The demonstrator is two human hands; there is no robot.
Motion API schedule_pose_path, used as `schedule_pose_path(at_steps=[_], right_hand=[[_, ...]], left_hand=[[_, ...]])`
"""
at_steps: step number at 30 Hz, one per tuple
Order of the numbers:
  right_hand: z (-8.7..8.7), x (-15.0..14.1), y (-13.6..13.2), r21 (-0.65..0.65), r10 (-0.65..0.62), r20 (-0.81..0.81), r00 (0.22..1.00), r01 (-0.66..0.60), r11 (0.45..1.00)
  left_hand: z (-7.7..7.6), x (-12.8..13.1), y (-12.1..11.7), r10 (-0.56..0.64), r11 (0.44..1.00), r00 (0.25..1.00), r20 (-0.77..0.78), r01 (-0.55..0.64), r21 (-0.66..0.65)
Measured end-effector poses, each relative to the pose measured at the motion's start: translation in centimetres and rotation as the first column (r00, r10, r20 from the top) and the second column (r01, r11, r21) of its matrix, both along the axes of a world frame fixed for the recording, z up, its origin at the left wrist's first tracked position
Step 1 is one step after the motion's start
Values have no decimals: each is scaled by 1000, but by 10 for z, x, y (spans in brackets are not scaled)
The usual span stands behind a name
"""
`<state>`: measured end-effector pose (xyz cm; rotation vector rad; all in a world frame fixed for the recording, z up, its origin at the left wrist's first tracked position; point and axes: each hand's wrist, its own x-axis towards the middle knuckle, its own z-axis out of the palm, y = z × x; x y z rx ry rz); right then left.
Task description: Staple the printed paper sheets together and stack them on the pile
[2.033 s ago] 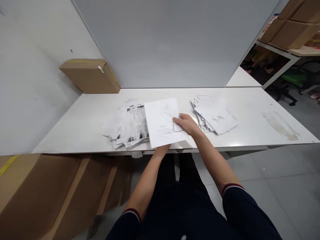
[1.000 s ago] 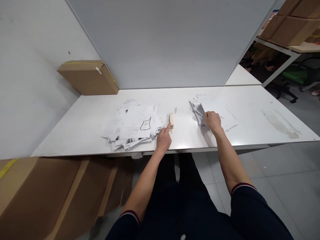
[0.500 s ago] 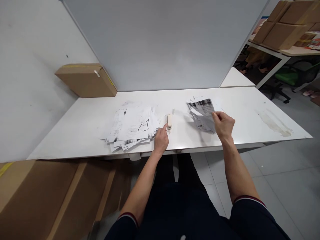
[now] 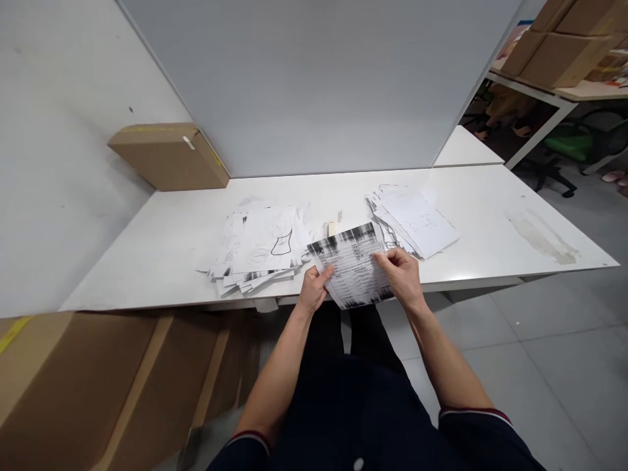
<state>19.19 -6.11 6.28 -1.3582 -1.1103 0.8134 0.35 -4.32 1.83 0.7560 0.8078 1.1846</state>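
Between my two hands is a printed sheet of paper (image 4: 356,268) with dark smudged bands along its edges, held tilted over the table's front edge. My left hand (image 4: 314,288) pinches its left side, thumb on top. On the right side, my right hand (image 4: 401,273) grips it between thumb and fingers. Just behind the sheet, the end of a small cream-coloured stapler-like block (image 4: 332,228) shows; the rest is covered. To the left lies a messy paper stack (image 4: 260,242), its top sheet bearing a black outline. A smaller paper pile (image 4: 417,219) sits to the right.
The white table (image 4: 161,261) runs along a grey panel (image 4: 324,85). A cardboard box (image 4: 169,157) stands at its back left corner. Large cartons (image 4: 122,379) are on the floor at the lower left. Another desk with boxes (image 4: 559,55) and a green chair (image 4: 569,144) are at far right.
My right hand has brought the printed sheet from the right pile to the middle. My left hand has left the small block and taken the sheet's left side. A white sheet now tops the right pile.
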Motion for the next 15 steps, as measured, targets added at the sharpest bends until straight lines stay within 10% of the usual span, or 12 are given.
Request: schedule_pose_path(at_steps=[15], right_hand=[[-29,-2,-10,-145,220,-243,945,-260,955]], left_hand=[[-6,-4,7,91,994,995,-39,-93,-50]])
